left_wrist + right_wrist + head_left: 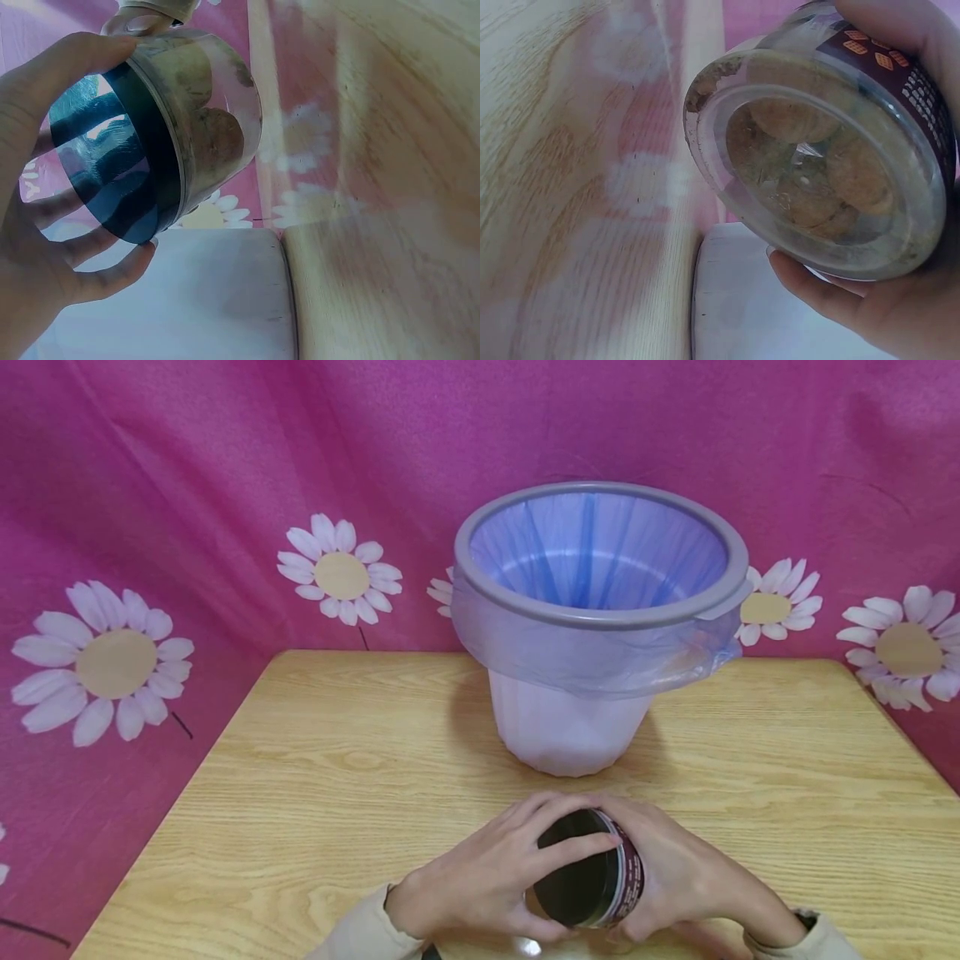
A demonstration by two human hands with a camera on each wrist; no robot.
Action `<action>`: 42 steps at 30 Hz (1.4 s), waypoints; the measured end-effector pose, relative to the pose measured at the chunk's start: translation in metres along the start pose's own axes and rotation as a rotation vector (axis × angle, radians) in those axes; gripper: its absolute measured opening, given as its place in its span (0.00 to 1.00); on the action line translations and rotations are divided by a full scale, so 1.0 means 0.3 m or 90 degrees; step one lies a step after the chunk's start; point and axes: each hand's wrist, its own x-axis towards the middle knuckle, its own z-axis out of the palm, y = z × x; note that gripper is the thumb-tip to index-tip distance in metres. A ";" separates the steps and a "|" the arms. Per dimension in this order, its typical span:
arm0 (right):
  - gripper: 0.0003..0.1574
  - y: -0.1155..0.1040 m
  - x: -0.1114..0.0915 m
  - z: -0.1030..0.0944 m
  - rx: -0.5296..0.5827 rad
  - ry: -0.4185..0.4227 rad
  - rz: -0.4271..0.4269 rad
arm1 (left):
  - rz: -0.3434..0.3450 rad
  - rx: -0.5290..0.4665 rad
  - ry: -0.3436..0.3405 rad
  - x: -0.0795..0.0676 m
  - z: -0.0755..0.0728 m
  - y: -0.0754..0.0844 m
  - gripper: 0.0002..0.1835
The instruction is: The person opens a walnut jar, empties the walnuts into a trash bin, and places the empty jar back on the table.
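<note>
A clear plastic jar (632, 885) with a dark lid (576, 892) and a purple printed label lies tilted between both hands, low in the head view. My left hand (480, 870) grips it at the lid, fingers spread and bent around the rim; the left wrist view shows the thumb on the lid's edge (157, 135). My right hand (678, 870) holds the jar's body on the label side. Round brown pieces (802, 195), like biscuits, show through the base in the right wrist view. Whether the lid is loose I cannot tell.
Behind the hands stands a white bin (570, 727) with a grey rim (600, 619), lined with a translucent blue bag (562, 656) folded over its outside. A light wooden table (322, 793) carries it. A magenta cloth (420, 443) with white flowers hangs along the back and sides.
</note>
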 end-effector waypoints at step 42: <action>0.63 -0.002 0.001 0.002 0.018 -0.016 0.040 | -0.002 -0.030 -0.023 -0.002 -0.004 0.000 0.48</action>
